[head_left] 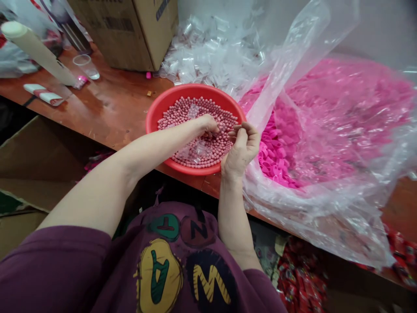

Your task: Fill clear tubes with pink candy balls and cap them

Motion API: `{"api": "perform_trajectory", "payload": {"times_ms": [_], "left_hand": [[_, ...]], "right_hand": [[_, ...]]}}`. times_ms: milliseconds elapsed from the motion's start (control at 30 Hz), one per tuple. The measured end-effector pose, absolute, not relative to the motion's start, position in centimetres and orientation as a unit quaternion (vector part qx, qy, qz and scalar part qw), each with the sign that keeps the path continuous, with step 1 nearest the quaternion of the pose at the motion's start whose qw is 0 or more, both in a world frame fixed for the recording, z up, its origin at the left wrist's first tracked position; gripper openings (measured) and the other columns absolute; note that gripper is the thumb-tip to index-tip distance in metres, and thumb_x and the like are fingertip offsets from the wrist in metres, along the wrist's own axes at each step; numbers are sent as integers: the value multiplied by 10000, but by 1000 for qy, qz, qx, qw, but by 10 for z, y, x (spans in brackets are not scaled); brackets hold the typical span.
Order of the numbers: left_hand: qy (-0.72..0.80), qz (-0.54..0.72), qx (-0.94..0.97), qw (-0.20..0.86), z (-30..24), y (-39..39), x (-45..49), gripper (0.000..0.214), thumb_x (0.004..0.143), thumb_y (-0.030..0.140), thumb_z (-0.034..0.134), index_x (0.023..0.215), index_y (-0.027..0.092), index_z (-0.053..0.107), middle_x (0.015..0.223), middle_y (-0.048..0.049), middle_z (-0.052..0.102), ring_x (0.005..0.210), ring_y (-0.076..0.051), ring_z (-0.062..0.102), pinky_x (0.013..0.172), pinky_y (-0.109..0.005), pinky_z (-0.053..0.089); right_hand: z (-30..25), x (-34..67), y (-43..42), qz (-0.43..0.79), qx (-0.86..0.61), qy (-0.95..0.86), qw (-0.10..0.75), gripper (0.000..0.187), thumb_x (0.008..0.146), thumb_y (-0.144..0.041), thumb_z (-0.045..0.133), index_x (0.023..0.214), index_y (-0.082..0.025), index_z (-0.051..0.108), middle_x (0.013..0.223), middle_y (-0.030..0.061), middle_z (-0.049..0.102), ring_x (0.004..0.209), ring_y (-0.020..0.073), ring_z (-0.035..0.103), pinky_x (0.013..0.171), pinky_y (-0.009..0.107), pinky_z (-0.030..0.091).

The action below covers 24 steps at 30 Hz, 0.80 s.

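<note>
Beneath the left hand (pixel 211 125) lie small round pink beads (pixel 219 150), heaped in a smooth, shiny red plastic basin (pixel 153 114) with a rolled rim. That hand reaches down with its fingers bunched narrow among the beads, though I cannot tell whether anything is pinched there. The right hand (pixel 243 141) hovers over the basin's near right edge, thumb and fingers partly curled with a slim gap (if it holds a thin clear piece, I cannot make it out). The step in hand looks like gathering beads by touch; the next move seems to call for a light, close pinch, since such beads would roll away easily. Stiff, glassy-looking clear plastic pieces (pixel 202 150) rest on the beads just below the left hand, and a crumpled, glinting heap of similar clear pieces (pixel 208 56) lies beyond both hands. Just right of the right hand, a wrinkled, filmy clear bag (pixel 342 217) spills bright pink pieces (pixel 276 161), looped and apparently rubbery.
</note>
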<state>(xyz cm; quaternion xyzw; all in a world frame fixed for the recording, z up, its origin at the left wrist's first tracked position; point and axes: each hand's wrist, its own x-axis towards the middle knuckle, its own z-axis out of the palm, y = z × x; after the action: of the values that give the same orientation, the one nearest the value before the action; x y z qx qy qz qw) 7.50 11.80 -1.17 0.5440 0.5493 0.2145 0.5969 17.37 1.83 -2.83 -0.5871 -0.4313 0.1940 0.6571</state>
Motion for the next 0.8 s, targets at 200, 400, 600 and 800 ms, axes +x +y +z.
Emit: {"api": "perform_trajectory", "payload": {"times_ms": [200,400,600,800], "left_hand": [[526,275,474,650,21,97,29,190,869,18,784,876,177,680,868,-13,773,728,-138,694,779,-309,544],[418,364,355,753,34,46,4,195,955,-21,682,1023,158,720,973,-14,778,876,-136,752,848,-312,557],[381,414,268,782,33,15,2,241,938,-51,640,1020,165,708,904,21,727,772,-115,698,813,-303,622],[379,445,273,764,29,9,4,376,883,-131,569,1108,129,721,1125,-29,799,858,-95,721,884,-255,634]], "right_hand": [[-28,172,19,215,-567,-447,658,301,1020,-385,460,1229,-236,617,1189,119,700,929,230,719,938,458,659],[-22,169,14,214,-561,-520,608,345,1039,-355,438,1302,-252,636,1295,117,728,1015,229,756,1002,461,658],[-18,169,11,267,-535,-563,570,307,1053,-347,497,1270,-254,694,1249,94,767,1080,239,773,1009,461,671],[-20,171,11,289,-546,-579,532,313,1084,-362,478,1280,-263,700,1152,66,758,913,209,736,887,425,669]]}}
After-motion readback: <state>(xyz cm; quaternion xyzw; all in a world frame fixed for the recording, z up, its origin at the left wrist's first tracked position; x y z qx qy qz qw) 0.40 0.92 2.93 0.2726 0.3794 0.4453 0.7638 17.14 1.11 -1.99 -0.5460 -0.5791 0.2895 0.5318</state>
